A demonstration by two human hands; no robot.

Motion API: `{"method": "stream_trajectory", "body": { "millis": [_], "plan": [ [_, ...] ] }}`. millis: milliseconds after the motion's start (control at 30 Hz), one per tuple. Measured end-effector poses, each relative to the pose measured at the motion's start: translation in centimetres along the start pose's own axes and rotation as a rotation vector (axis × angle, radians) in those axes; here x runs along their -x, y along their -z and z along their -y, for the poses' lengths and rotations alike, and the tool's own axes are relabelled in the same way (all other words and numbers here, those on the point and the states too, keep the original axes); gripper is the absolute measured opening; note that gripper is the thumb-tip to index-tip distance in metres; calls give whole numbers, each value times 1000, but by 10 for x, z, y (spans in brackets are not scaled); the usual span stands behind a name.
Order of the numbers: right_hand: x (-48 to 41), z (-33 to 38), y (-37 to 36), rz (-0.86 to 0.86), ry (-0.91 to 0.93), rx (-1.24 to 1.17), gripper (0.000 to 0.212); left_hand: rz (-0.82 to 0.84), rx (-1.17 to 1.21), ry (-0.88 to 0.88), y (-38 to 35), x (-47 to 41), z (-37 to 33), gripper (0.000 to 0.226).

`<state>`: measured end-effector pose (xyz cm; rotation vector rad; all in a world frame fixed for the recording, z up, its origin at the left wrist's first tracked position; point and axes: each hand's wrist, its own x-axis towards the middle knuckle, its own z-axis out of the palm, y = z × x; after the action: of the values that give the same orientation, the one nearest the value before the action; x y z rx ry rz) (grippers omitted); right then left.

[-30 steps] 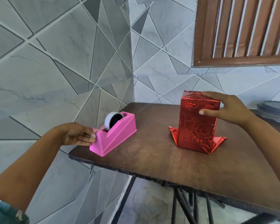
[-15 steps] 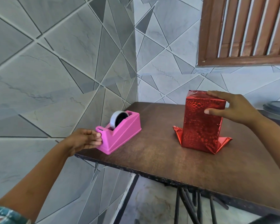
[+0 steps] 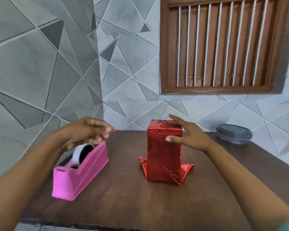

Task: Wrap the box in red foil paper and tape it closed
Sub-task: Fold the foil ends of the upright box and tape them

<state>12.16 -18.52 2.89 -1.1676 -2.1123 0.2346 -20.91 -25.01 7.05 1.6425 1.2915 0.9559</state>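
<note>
A tall box wrapped in red foil paper (image 3: pixel 163 155) stands upright on the brown table (image 3: pixel 132 200), with loose foil flaps (image 3: pixel 188 170) spread out at its base. My right hand (image 3: pixel 190 135) grips the box near its top, thumb on the front face and fingers over the top edge. To the left sits a pink tape dispenser (image 3: pixel 83 172) with a tape roll (image 3: pixel 78 154) in it. My left hand (image 3: pixel 88 130) hovers just above the roll, blurred, with its fingers curled. Whether it holds a piece of tape cannot be made out.
A dark lidded container (image 3: pixel 233 133) sits at the table's back right against the tiled wall. A wooden louvred window (image 3: pixel 223 45) is above it. The dispenser lies close to the table's left edge, beside the tiled side wall.
My left hand has left the dispenser's front end and risen over the roll, moving right. The view has swung right and closer. My right hand still grips the box.
</note>
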Motion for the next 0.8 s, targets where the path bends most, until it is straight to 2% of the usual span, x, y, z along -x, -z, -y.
{"method": "stream_trajectory", "body": {
  "millis": [67,167,300,433,800],
  "plan": [
    [0,0,-1,-38,-22,-85,71,31,32,-88,-32,-37,-30,48],
    [-3,-2,-6,-120,-72,-225,64,98,22,-134,-73,-86,-63,56],
    [-6,-6,-11,-172,-91,-282,68,153,-11,-26,-104,-131,-77,70],
    [-6,-5,-15,-188,-144,-321,74,201,-121,75,-115,-147,-77,71],
    [-22,-4,-34,-262,-330,-523,68,258,-443,126,-127,-157,-89,73]
  ]
}}
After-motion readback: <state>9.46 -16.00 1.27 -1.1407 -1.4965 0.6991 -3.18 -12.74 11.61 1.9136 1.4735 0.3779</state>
